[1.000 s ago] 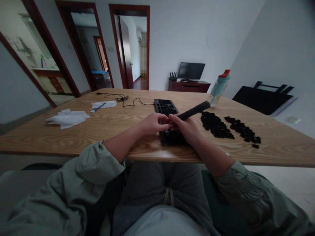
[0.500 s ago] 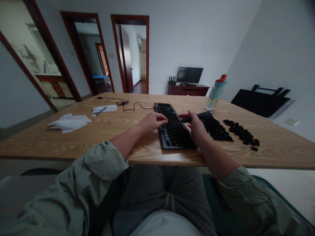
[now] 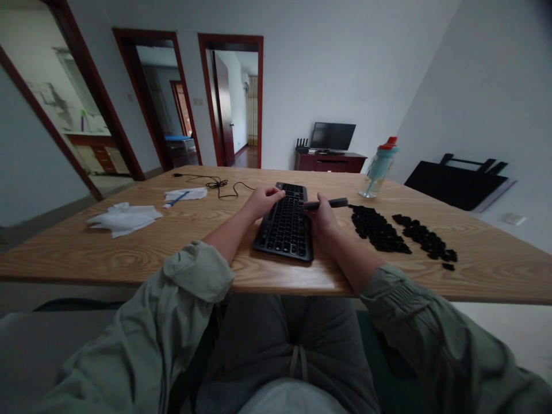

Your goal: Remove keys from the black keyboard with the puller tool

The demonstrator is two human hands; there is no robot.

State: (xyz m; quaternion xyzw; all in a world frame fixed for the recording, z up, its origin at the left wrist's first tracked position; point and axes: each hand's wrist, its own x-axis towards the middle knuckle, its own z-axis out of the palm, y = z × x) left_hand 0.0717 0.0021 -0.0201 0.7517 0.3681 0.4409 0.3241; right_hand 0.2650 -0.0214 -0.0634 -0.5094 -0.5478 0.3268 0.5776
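Observation:
A black computer keyboard (image 3: 284, 231) lies on the wooden table in front of me, its long side pointing away. My left hand (image 3: 265, 201) is closed at the keyboard's far left edge, thumb over the keys; its lower fingers are hidden. Beside the right edge, my right hand (image 3: 322, 217) is closed around a slim dark bar-shaped tool (image 3: 338, 203), which sticks out to the right and reaches over the keys on the left. What kind of tool it is cannot be made out. Many loose black keycaps (image 3: 379, 230) lie to the right in a dense patch.
A second group of keycaps (image 3: 425, 237) lies farther right. Behind them stands a water bottle (image 3: 378, 169) with a red top. Left are crumpled white tissues (image 3: 125, 219), a blue stick-like item (image 3: 177, 198) on another tissue, and the coiled cable (image 3: 217, 183).
The keyboard has turned, its near end swinging left. My left hand has moved away from me to its far left edge. My right hand and the dark tool have shifted left.

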